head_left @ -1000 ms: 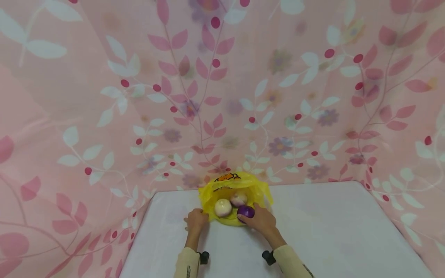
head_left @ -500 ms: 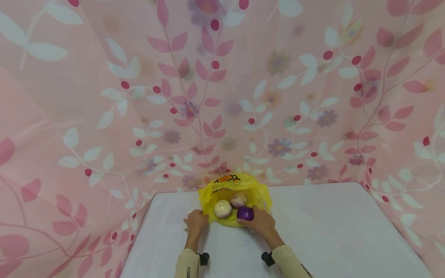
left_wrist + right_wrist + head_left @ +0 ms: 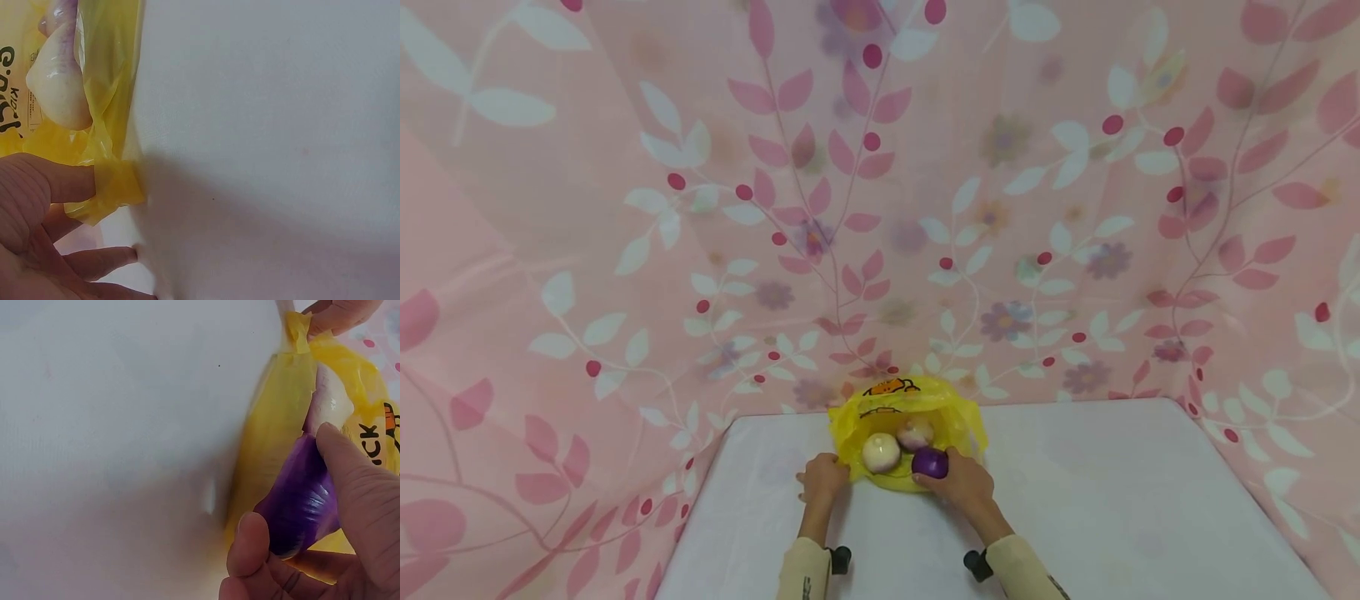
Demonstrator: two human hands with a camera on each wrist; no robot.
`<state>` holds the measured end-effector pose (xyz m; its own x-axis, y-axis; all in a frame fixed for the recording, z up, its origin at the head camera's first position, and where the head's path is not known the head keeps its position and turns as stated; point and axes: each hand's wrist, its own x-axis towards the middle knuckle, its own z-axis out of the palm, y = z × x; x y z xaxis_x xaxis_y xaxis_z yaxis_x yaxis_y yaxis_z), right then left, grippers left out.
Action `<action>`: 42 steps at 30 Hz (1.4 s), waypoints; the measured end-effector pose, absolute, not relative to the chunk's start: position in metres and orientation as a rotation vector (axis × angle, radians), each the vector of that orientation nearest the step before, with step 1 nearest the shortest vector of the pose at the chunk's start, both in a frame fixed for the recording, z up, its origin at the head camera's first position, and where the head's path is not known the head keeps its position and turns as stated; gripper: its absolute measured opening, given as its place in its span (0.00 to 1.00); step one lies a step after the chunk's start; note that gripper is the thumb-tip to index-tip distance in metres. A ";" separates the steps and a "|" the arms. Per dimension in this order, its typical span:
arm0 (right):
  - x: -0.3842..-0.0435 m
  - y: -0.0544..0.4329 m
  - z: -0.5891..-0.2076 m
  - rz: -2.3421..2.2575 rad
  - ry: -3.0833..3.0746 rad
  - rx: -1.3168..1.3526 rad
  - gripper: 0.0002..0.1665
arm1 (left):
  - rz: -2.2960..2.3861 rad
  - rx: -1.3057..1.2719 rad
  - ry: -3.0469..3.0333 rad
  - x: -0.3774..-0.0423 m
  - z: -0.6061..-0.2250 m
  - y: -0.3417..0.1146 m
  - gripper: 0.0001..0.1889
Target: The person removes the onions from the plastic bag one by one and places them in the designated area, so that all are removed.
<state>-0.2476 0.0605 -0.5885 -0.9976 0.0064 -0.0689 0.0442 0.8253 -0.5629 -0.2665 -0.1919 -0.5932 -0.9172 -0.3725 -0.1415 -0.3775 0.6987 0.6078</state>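
A thin yellow plastic bag [image 3: 958, 421] with printed figures and letters lies on the table, its mouth facing the person. My left hand [image 3: 824, 477] pinches the left edge of that mouth between thumb and fingers, as the left wrist view shows. Inside are two pale bulbs with purple tinges, one at the left [image 3: 881, 452] and one behind it [image 3: 916, 433]. My right hand [image 3: 964, 483] grips a dark purple onion [image 3: 930, 463] at the bag's right front, thumb on one side and fingers on the other. In the right wrist view the onion [image 3: 303, 497] looks glossy and partly covers a pale bulb [image 3: 330, 403].
A white-covered table [image 3: 1112, 492] extends around the bag to both sides and the front. Behind it hangs a pink cloth [image 3: 895, 208] with leaves and flowers, which also drapes at left and right. Each wrist wears a small black camera.
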 end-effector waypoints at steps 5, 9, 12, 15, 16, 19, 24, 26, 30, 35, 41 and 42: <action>-0.247 0.061 -0.589 -0.934 2.941 0.009 0.45 | 1.037 -0.624 2.892 -0.266 -0.592 -0.193 0.15; -0.248 0.060 -0.589 -0.956 2.935 -0.022 0.44 | 1.038 -0.629 2.889 -0.266 -0.592 -0.192 0.16; -0.247 0.060 -0.589 -0.961 2.948 -0.034 0.42 | 1.044 -0.633 2.880 -0.266 -0.592 -0.191 0.15; -0.246 0.061 -0.589 -0.967 2.946 -0.029 0.43 | 1.052 -0.629 2.874 -0.265 -0.592 -0.190 0.14; -0.246 0.061 -0.589 -0.966 2.944 -0.030 0.44 | 1.058 -0.631 2.869 -0.265 -0.592 -0.190 0.13; -0.245 0.061 -0.589 -0.973 2.932 -0.027 0.45 | 1.060 -0.630 2.868 -0.265 -0.593 -0.191 0.13; -0.243 0.063 -0.583 -0.992 2.933 -0.050 0.45 | 1.054 -0.612 2.872 -0.265 -0.594 -0.192 0.14; -0.243 0.063 -0.581 -0.992 2.932 -0.064 0.44 | 1.056 -0.611 2.871 -0.264 -0.593 -0.192 0.13; -0.241 0.064 -0.574 -0.995 2.930 -0.089 0.43 | 1.057 -0.609 2.873 -0.263 -0.590 -0.192 0.12; -0.235 0.065 -0.568 -0.998 2.942 -0.115 0.42 | 1.054 -0.608 2.875 -0.264 -0.592 -0.192 0.13; -0.227 0.068 -0.564 -1.019 2.952 -0.125 0.44 | 1.057 -0.622 2.882 -0.263 -0.590 -0.191 0.12; -0.226 0.069 -0.564 -1.017 2.949 -0.127 0.45 | 1.057 -0.624 2.882 -0.263 -0.589 -0.191 0.13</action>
